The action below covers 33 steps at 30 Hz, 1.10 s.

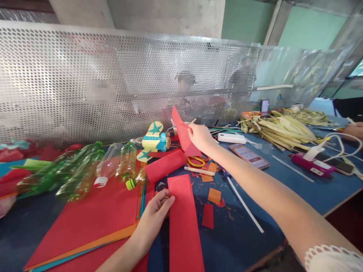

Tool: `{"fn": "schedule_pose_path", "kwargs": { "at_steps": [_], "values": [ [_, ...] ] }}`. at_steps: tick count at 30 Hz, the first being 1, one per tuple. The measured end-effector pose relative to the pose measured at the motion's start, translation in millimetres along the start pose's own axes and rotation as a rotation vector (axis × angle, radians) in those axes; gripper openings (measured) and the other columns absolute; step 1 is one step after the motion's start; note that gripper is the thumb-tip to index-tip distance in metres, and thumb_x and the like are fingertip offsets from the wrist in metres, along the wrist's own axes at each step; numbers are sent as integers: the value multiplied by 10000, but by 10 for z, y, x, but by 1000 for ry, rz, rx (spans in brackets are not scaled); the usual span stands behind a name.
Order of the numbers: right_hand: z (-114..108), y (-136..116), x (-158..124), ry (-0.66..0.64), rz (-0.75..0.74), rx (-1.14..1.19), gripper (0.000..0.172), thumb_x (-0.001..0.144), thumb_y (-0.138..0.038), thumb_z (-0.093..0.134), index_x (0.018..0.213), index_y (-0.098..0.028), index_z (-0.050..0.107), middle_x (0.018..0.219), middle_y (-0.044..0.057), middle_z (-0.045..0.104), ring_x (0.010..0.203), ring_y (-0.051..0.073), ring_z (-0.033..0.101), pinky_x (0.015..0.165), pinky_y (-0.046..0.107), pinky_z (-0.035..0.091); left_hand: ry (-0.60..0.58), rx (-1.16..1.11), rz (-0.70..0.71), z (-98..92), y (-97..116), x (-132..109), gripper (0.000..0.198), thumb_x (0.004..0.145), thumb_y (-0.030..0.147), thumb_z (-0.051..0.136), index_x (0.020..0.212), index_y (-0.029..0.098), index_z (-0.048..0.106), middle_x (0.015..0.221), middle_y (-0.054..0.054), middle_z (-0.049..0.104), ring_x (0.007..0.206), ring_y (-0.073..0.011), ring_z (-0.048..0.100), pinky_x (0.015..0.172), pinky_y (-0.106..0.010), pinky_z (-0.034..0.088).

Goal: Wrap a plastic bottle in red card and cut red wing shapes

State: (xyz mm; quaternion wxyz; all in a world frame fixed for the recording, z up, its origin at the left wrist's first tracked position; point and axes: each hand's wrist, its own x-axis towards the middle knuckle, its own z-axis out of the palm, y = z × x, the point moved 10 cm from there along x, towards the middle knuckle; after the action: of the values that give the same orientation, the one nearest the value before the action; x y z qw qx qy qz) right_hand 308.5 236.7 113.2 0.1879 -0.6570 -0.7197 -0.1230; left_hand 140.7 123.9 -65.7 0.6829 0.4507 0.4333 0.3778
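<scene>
My left hand (pixel 159 208) pinches the left edge of a long red paper strip (pixel 184 223) that reaches down to the bottom of the view. Farther off, my right hand (pixel 200 136) is closed on a folded red paper piece (pixel 183 134), raised above the clutter. Just below that piece lies a bottle wrapped in red paper (pixel 166 165), its yellow-green cap (pixel 131 184) toward the left. Behind it rests a bottle craft (pixel 155 142) with pale yellow wings and teal stars. A yellow ring, perhaps a tape roll (pixel 196 162), sits under my right hand.
Several plastic bottles (pixel 85 177) lie at left, beside stacked red, orange and blue sheets (pixel 99 215). Paper scraps (pixel 214 196), a phone (pixel 250 155), a white stick (pixel 245 204), a purple power strip (pixel 312 166) and dried husks (pixel 283 130) spread rightward. A perforated metal screen (pixel 127 75) stands behind.
</scene>
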Motion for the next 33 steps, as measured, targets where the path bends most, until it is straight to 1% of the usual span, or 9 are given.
{"fn": "schedule_pose_path", "kwargs": {
  "at_steps": [5, 10, 15, 19, 23, 26, 28, 31, 33],
  "values": [
    [51, -630, 259, 37, -120, 78, 289, 978, -102, 331, 1104, -75, 589, 955, 176, 716, 913, 247, 681, 735, 305, 474, 20, -31, 7, 7, 24, -18, 440, 583, 527, 812, 811, 208, 613, 630, 53, 566, 587, -121, 548, 619, -226, 468],
    [291, -1175, 445, -13, -236, 163, 231, 980, -202, 468, 1146, -90, 583, 989, 133, 688, 896, 204, 662, 777, 334, 517, 12, -30, 25, 18, 52, -28, 393, 610, 501, 805, 794, 204, 625, 622, 52, 561, 582, -120, 545, 624, -228, 464],
    [575, -1360, 500, -132, -289, 229, 272, 932, -318, 580, 1146, -151, 591, 1131, 74, 622, 956, 204, 632, 814, 408, 539, 17, -39, 30, 18, 67, -48, 373, 620, 483, 804, 793, 207, 623, 658, 43, 600, 613, -131, 578, 633, -233, 470],
    [704, -1385, 449, -221, -355, 311, 266, 963, -354, 520, 1101, -150, 619, 1098, 65, 660, 954, 192, 644, 841, 385, 518, 5, -19, 34, 42, 91, -71, 344, 654, 480, 781, 789, 208, 619, 651, 46, 598, 607, -129, 582, 649, -238, 476],
    [665, -1208, 421, -269, -357, 343, 440, 1028, -396, 316, 964, -163, 684, 1004, 32, 727, 962, 155, 660, 829, 233, 468, 20, 4, 33, 33, 104, -84, 353, 650, 491, 777, 777, 202, 618, 598, 51, 559, 595, -141, 582, 623, -241, 468],
    [507, -785, 433, -235, -250, 280, 338, 1021, -334, 370, 1086, -142, 640, 1140, 79, 676, 1053, 177, 621, 903, 285, 450, 29, 12, 37, 23, 111, -83, 360, 652, 495, 774, 786, 198, 619, 577, 49, 555, 607, -158, 601, 617, -248, 471],
    [453, -430, 391, -260, -156, 200, 277, 962, -342, 519, 1134, -142, 603, 1164, 88, 633, 1041, 218, 613, 904, 428, 481, 22, 2, 27, 28, 100, -74, 374, 647, 493, 778, 811, 194, 626, 596, 40, 581, 634, -170, 620, 639, -258, 481],
    [535, 18, 205, -394, -47, 94, 307, 927, -320, 586, 1181, -149, 579, 1197, 99, 594, 1015, 226, 612, 857, 427, 520, 54, -28, 9, -7, 72, -54, 422, 613, 475, 807, 869, 186, 636, 645, 27, 632, 681, -186, 648, 686, -276, 499],
    [663, 199, 33, -498, -1, 52, 307, 929, -314, 584, 1195, -161, 572, 1207, 96, 587, 1009, 223, 613, 843, 415, 528, 72, -60, -4, -23, 55, -42, 438, 598, 454, 823, 888, 185, 636, 690, 17, 666, 700, -188, 661, 711, -284, 508]
  ]
}}
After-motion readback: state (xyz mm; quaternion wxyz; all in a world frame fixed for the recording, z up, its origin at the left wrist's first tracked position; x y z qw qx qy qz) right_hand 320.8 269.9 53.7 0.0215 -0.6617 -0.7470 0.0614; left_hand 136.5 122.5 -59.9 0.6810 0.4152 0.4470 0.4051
